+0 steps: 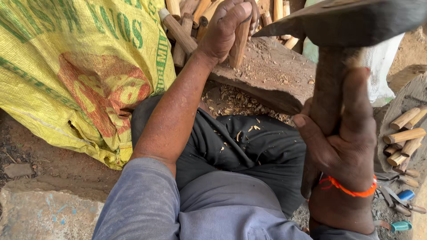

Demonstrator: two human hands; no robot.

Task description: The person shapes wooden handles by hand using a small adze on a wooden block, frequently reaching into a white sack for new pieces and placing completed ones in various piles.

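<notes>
Head view. The left hand [227,27] is closed around a short wooden peg [239,41], holding it upright with its lower end resting on a wooden chopping block [271,73]. The block surface is littered with wood chips [231,101], which also lie on the ground beneath its edge and on the dark cloth [249,146] across the person's lap.

The right hand [344,138] is wrapped tightly around the wooden handle of a hatchet [342,22]; the dark metal head is raised close to the camera, above and to the right of the peg, not touching it. An orange band [351,190] circles the right wrist.

Behind the left hand stands a pile of rough wooden sticks [184,31]. To the left lies a yellow woven sack [75,66] with green and red print. At the right edge, a stack of cut pegs [404,138] rests on its side; below it, metal tools with blue handles [402,209] lie on the ground.
</notes>
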